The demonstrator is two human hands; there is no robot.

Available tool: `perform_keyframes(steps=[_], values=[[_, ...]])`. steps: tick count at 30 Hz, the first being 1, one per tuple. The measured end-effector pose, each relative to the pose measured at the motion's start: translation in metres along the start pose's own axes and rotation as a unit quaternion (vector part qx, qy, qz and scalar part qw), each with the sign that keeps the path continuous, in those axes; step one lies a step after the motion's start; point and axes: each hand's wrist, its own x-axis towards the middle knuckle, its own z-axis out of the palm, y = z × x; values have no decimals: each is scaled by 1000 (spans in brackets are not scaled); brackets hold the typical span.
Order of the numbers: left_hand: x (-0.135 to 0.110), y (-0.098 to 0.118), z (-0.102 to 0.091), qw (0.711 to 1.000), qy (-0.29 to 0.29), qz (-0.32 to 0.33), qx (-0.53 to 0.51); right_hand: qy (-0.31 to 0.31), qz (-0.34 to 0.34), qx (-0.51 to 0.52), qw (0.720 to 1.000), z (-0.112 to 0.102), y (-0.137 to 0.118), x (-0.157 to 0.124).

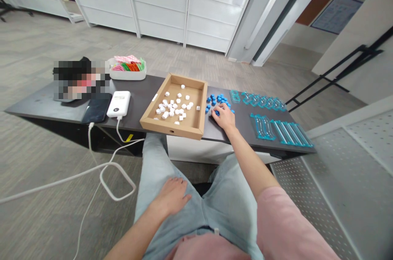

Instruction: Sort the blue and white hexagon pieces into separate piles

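My right hand (224, 117) reaches down to the dark table among small blue blocks (220, 98), right of the cardboard tray. Its fingers are bent together over a blue block (217, 112), which they partly hide. White blocks (172, 106) of similar size lie scattered in the shallow cardboard tray (203, 106). My left hand (175, 195) rests flat on my thigh, fingers stretched out, holding nothing. To the right of the blue blocks, clear teal plastic pieces (262, 127) and more teal pieces (264, 101) lie in two rows.
On the left of the table (147, 88) are a white power bank (119, 103), a dark phone (97, 107) and a white tub (129, 74) of colourful packets. White cables (118, 168) hang off the front edge. A perforated panel (353, 161) stands at the right.
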Motion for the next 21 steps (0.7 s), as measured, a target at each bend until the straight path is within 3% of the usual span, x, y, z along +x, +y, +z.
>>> perform_keyframes(steps=[7,16,21], values=[[0,1,-1,1000,-2,0,-13,4,-4,-6,1000,1,1,2],[-1,1,-2,1000,-4,2,-17,53,56,61,995,-13,1,22],[-1,2,-1,1000,-1,-1,-21,84,-28,136,987,-27,-35,49]])
